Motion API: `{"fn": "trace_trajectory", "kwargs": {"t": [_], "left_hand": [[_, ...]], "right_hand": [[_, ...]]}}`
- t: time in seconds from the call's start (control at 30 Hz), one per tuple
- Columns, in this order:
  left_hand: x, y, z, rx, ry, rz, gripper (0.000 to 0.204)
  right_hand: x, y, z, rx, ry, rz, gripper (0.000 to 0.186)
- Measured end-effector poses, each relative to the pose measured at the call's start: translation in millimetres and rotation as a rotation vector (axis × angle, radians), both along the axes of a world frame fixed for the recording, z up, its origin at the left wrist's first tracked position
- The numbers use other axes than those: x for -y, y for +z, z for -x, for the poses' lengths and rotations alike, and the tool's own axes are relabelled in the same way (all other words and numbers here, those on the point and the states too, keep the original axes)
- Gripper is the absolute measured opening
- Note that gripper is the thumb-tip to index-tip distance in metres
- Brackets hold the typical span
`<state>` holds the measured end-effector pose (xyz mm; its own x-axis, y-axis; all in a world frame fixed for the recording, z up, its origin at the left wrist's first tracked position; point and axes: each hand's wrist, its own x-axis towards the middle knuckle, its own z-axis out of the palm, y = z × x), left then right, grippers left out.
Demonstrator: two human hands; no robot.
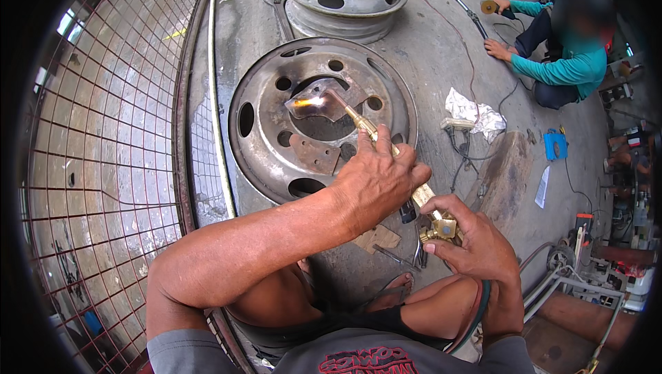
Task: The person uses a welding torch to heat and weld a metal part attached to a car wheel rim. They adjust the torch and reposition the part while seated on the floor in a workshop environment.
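A brass gas torch runs diagonally from my hands toward the wheel rim, which lies flat on the floor. My left hand is wrapped round the torch's handle. At the rear end, my right hand holds the torch by its brass valve fittings, thumb and fingers around them. The torch is lit. Its bright yellow-white flame plays on a curved dark metal plate over the rim's centre hole. Nearer to me, a rusty metal plate with small holes rests on the rim.
A second wheel rim stands beyond, beside an adjustable wrench. Red wire mesh bounds the left. At right a co-worker in teal sleeves crouches with an angle grinder. A white cloth, wooden block and cables lie nearby.
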<state>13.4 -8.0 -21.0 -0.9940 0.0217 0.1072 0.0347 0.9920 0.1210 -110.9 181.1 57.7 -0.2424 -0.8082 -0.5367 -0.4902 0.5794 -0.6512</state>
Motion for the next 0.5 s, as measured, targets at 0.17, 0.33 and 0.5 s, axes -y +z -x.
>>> {"fn": "trace_trajectory", "kwargs": {"t": [0.17, 0.33, 0.5], "left_hand": [[0.3, 1.6, 0.1, -0.001, -0.004, 0.005, 0.04], [0.1, 0.9, -0.6, 0.003, 0.0, 0.0, 0.041], [-0.1, 1.4, 0.1, 0.013, -0.001, -0.004, 0.043]], "right_hand": [[0.5, 3.2, -0.4, 0.03, -0.026, -0.016, 0.052], [1.6, 3.3, -0.6, 0.033, -0.026, -0.027, 0.052], [1.5, 4.4, -0.5, 0.034, -0.042, -0.071, 0.053]]}}
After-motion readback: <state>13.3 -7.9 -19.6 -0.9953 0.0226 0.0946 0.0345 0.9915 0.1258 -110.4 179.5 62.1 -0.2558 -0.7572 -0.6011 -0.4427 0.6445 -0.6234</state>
